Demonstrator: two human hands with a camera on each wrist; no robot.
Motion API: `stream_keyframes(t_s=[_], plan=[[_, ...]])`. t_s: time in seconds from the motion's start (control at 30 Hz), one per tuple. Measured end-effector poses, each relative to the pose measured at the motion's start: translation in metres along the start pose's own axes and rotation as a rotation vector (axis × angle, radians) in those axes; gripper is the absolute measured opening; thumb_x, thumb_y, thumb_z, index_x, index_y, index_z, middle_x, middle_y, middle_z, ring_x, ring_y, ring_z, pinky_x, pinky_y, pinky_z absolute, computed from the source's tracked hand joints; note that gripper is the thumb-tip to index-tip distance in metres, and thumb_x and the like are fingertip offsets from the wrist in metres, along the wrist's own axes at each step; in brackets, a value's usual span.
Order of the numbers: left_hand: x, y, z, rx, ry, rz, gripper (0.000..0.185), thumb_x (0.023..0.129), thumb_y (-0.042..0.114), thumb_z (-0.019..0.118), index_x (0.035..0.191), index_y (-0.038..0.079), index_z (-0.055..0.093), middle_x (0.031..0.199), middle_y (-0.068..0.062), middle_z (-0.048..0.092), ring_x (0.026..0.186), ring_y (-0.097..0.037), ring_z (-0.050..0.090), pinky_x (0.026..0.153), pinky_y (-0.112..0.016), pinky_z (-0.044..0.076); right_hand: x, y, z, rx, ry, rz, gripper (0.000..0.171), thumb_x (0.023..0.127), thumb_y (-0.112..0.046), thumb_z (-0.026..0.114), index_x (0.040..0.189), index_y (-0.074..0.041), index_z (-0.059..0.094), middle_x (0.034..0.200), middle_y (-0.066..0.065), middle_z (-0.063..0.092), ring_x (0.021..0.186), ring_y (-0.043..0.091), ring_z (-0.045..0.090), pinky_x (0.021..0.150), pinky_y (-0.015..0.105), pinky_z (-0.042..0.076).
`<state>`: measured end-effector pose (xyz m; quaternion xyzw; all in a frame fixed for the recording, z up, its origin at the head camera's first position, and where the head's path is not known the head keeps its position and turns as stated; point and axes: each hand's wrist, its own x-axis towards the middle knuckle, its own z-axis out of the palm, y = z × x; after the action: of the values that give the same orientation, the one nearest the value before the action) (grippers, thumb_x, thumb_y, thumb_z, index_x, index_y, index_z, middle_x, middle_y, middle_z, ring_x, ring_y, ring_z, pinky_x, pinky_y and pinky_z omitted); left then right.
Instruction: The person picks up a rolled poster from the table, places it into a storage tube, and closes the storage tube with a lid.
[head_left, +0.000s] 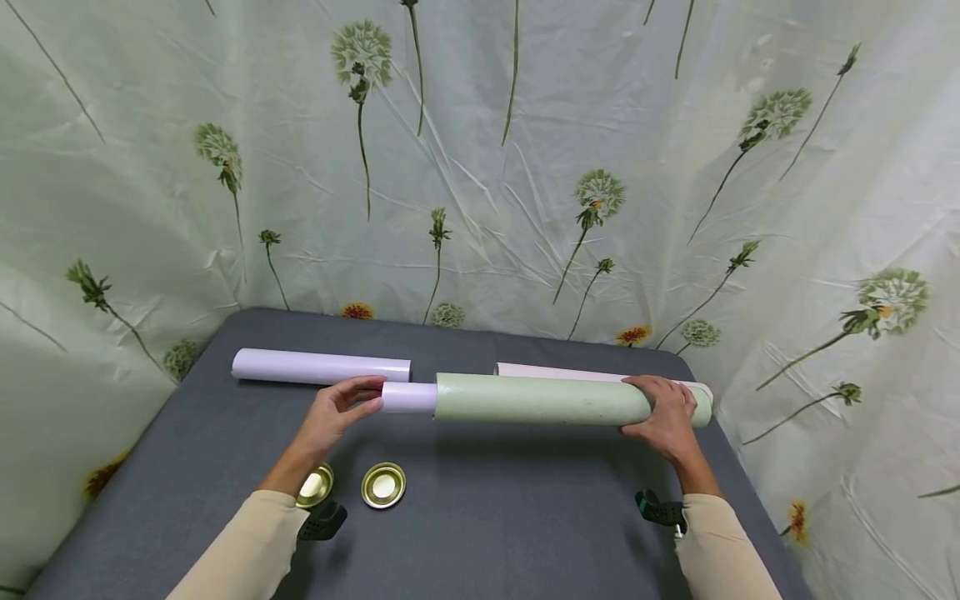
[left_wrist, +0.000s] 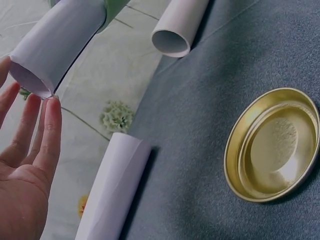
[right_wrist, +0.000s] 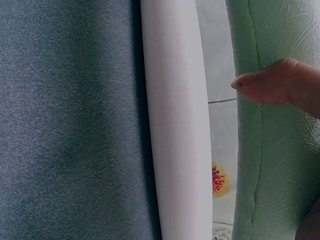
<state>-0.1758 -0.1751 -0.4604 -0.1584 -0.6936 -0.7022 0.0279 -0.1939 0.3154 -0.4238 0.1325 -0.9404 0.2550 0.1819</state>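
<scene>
Right grip (head_left: pixel 663 417) clasps the green tube (head_left: pixel 536 399), my left (head_left: pixel 337 417) the lilac tube (head_left: pixel 409 398): probably light, stiff, best held near ends.

A pale green cylindrical tube (head_left: pixel 540 398) is showing fine, lighter creases, while a smooth lavender cylinder (head_left: pixel 409 397) is gleaming at its left end. Behind the green tube, a second lavender cylinder (head_left: pixel 322 367) is adding plain colour to the left and a pale pink tube (head_left: pixel 555 372) is peeking out. In front of the green tube, two round gold metal dishes (head_left: pixel 383 486) are shining against dark blue-grey fabric (head_left: pixel 525 517). Farther behind it, a whitish-green curtain (head_left: pixel 480 175) is displaying green dandelions and orange blooms.
</scene>
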Motion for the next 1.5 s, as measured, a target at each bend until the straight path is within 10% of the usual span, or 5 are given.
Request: stream_keyframes(t_s=[0.87, 1.5], plan=[[0.003, -0.001, 0.019, 0.019, 0.038, -0.03, 0.04, 0.085, -0.002, 0.069, 0.122, -0.013, 0.056, 0.106, 0.009, 0.065, 0.1, -0.005, 0.06, 0.085, -0.02, 0.049, 0.002, -0.008, 0.005, 0.017, -0.007, 0.008, 0.072, 0.048, 0.003, 0.091, 0.115, -0.001, 0.063, 0.117, 0.025, 0.06, 0.113, 0.045, 0.042, 0.099, 0.065, 0.011], [0.016, -0.003, 0.037, 0.047, -0.023, -0.038, 0.042, 0.085, 0.004, 0.071, 0.124, -0.007, 0.059, 0.121, -0.024, 0.061, 0.109, -0.022, 0.06, 0.088, -0.022, 0.049, 0.001, -0.006, 0.003, 0.019, -0.008, 0.021, 0.071, 0.05, 0.003, 0.09, 0.116, -0.001, 0.063, 0.118, 0.026, 0.058, 0.114, 0.046, 0.041, 0.099, 0.066, 0.01]])
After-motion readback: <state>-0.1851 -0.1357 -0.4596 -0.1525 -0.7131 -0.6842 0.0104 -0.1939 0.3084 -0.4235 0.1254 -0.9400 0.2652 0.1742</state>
